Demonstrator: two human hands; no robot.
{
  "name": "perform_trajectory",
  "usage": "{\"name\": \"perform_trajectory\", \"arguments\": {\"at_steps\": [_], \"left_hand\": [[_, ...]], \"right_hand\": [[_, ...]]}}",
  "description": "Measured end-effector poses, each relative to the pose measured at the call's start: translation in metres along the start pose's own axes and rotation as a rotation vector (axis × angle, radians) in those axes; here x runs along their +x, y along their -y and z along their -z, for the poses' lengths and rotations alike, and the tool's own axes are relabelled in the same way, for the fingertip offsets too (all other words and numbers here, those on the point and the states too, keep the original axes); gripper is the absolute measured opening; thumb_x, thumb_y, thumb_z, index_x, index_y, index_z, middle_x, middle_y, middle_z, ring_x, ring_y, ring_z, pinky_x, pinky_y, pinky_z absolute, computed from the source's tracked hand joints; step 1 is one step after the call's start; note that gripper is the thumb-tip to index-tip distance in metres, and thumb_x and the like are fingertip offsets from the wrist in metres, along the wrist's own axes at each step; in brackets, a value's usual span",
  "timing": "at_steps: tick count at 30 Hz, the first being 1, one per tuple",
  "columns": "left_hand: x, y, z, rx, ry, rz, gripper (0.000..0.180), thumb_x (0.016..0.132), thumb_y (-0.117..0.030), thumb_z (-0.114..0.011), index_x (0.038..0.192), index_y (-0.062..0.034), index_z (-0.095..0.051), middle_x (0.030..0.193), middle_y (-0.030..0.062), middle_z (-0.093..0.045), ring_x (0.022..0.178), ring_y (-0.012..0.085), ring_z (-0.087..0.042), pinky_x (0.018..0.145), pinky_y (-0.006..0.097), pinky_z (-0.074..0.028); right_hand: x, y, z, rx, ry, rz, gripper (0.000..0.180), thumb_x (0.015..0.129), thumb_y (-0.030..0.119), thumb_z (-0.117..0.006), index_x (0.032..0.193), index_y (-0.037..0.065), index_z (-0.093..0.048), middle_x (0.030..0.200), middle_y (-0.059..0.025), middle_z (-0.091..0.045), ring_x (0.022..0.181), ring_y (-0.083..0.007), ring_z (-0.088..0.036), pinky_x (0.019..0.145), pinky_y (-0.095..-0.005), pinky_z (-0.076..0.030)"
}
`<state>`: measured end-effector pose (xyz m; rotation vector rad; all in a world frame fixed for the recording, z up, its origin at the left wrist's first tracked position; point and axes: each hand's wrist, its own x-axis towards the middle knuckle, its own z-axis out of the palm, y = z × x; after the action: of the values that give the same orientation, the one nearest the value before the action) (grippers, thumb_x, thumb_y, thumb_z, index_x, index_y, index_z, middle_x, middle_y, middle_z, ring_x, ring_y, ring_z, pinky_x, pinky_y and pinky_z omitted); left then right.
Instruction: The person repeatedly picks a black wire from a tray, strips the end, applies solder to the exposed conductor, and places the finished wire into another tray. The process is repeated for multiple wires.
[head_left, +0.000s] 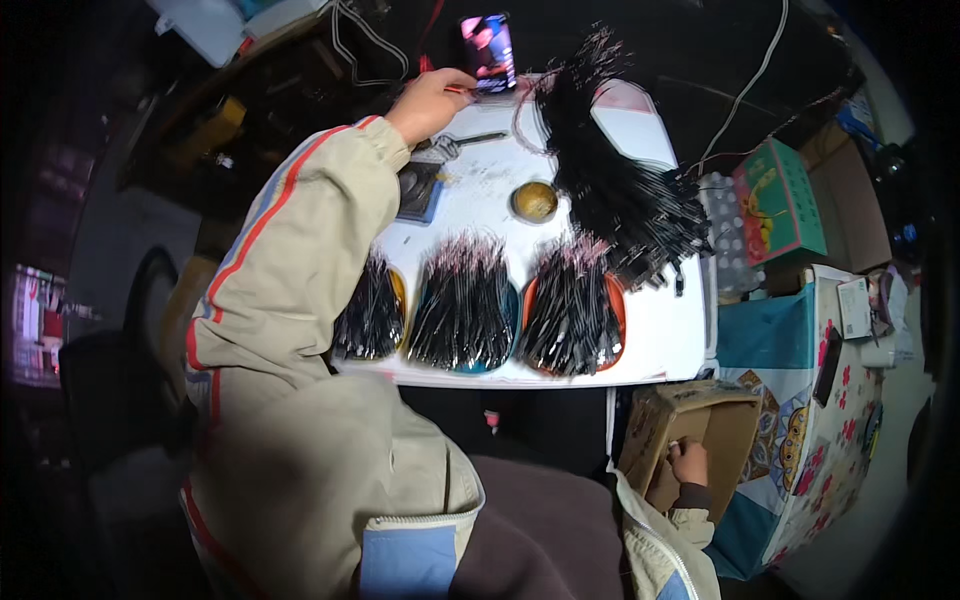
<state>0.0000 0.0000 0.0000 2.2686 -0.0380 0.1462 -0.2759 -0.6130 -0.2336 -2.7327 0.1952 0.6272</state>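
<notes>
So, phone: propped near upright at the far edge of the tabletop, screen lit in pink and blue.
Left hand: reached out to the phone's lower left corner, fingers narrow and drawn together. Red bit at the fingertips; can't tell if it's gripped.
Right hand: down inside the carton, fingers curled. Pale bit shows at the fingertips; can't tell if it's held.
Carton position: brown cardboard, just off the tabletop's near right corner, below its level.
Tool: metal, long handle, lying on the near side of the left hand.
Block: dark, blue edge, beside the left sleeve, partly covered by it.
Pot: round, brownish yellow, between block and bundle.
Bundle: big heap of black cables, running from the far edge down the right side.
Trays: three in a row along the near edge, yellow, teal, orange, each full of black cables with reddish far ends. Sleeve hides part of the yellow one.
Right side: green box near a clear plastic pack; flowered cloth nearer, white box on it.
</notes>
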Motion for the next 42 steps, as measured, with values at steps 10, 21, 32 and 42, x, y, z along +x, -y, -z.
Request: {"name": "perform_trajectory", "arguments": {"at_steps": [10, 21, 32, 42], "left_hand": [[-0.230, 0.023, 0.016, 0.330, -0.231, -0.032, 0.009, 0.081, -0.005, -0.067, 0.087, 0.0001, -0.063, 0.079, 0.0118, -0.057, 0.067, 0.0206, -0.055, 0.062, 0.032, -0.045], [-0.232, 0.063, -0.032, 0.756, -0.240, -0.047, 0.021, 0.078, -0.015, -0.072, 0.083, 0.0027, -0.061, 0.090, 0.0203, -0.062, 0.086, 0.0386, -0.062, 0.077, 0.046, -0.050], [-0.239, 0.061, -0.002, 0.231, -0.560, 0.003, 0.014, 0.083, -0.010, -0.069, 0.080, 0.0007, -0.060, 0.073, 0.0117, -0.057, 0.063, 0.0248, -0.055, 0.059, 0.036, -0.044], [-0.277, 0.016, -0.007, -0.868, -0.444, 0.089, 0.012, 0.102, -0.013, -0.047, 0.098, -0.0017, -0.051, 0.089, 0.0100, -0.061, 0.063, 0.0078, -0.054, 0.052, 0.019, -0.039]], "right_hand": [[-0.065, 0.183, 0.105, 0.101, 0.034, 0.600, 0.020, 0.087, 0.013, -0.061, 0.079, -0.004, -0.055, 0.069, -0.0263, -0.055, 0.068, -0.0460, -0.055, 0.058, -0.0483, -0.042], [-0.035, 0.350, 0.104, 0.409, 0.161, 0.928, 0.018, 0.089, 0.013, -0.060, 0.087, -0.005, -0.063, 0.068, -0.0197, -0.060, 0.060, -0.0315, -0.060, 0.057, -0.0385, -0.046], [0.048, 0.412, 0.067, 0.110, -0.236, 0.854, 0.029, 0.082, 0.026, -0.066, 0.079, -0.003, -0.066, 0.078, -0.0266, -0.065, 0.078, -0.0426, -0.065, 0.071, -0.0481, -0.053], [0.040, 0.431, 0.051, -0.060, -0.223, 0.765, 0.032, 0.082, 0.031, -0.068, 0.080, 0.000, -0.064, 0.077, -0.0245, -0.065, 0.077, -0.0429, -0.064, 0.068, -0.0494, -0.052]]}}
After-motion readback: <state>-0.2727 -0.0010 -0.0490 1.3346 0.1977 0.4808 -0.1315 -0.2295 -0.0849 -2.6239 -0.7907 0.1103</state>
